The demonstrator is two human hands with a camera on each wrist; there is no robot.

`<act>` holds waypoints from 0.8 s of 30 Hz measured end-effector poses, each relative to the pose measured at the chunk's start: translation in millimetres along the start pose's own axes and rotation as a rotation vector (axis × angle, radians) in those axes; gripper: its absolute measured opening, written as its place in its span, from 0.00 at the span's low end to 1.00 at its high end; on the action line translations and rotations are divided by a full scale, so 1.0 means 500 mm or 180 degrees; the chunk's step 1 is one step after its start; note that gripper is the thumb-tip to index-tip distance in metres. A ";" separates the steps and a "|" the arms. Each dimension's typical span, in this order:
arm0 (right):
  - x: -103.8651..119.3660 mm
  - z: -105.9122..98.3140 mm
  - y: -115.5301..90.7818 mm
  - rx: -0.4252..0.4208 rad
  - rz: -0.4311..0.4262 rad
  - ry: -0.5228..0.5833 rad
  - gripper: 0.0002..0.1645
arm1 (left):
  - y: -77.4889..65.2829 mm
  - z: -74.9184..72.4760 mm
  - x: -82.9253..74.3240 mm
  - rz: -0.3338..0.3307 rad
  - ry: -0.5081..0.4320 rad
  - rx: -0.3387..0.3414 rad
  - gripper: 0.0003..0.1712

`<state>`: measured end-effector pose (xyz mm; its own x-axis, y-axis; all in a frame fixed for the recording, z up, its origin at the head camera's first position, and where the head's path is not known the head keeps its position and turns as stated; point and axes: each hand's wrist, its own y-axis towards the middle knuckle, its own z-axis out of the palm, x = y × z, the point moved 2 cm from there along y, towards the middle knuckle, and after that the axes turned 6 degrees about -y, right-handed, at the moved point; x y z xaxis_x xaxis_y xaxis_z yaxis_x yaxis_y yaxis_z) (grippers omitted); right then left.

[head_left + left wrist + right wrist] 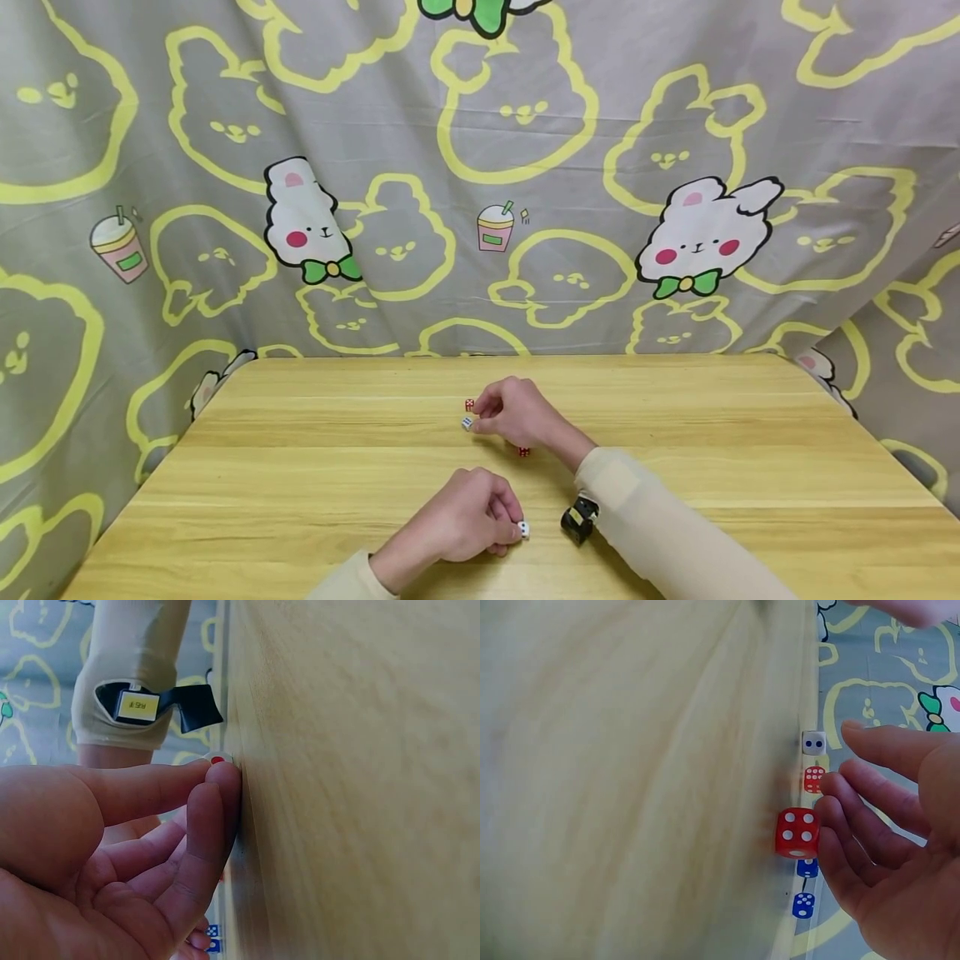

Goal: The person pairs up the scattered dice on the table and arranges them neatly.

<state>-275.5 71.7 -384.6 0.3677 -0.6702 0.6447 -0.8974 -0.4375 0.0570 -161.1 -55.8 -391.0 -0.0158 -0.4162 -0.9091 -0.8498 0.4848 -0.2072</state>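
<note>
Two hands work low in the frame's centre: the left hand (461, 525) pinches a white die (523, 529) against the wooden table (300, 467), while the right hand (517, 415), fingers loosely curled, hovers beside a red die (797, 832), gripping nothing.

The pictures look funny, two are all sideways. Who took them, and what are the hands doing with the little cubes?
A person wears three small cameras: one on the head, one on each wrist. The head view looks down at a wooden table with a bunny-print cloth behind. The wrist views sit beside each hand, so the table looks tipped. The cubes are dice. The left hand pinches a white die against the table. The right hand reaches among more dice; a big red die lies at its fingers, but I cannot tell if it is gripped.
</note>
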 end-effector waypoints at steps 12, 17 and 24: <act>0.001 0.006 0.004 0.0067 0.0008 -0.0078 0.09 | 0.000 -0.002 0.001 0.0051 0.0015 0.0002 0.11; 0.002 0.007 0.007 0.0093 0.0054 -0.0098 0.08 | -0.001 -0.001 0.000 0.0073 0.0023 0.0002 0.11; 0.004 0.015 0.016 0.0110 0.0052 -0.0192 0.07 | -0.002 -0.002 0.000 0.0084 -0.0002 -0.0011 0.11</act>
<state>-280.0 62.5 -388.8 0.3679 -0.7119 0.5982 -0.8949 -0.4458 0.0198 -160.8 -56.8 -390.3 -0.0380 -0.4028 -0.9145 -0.8508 0.4930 -0.1818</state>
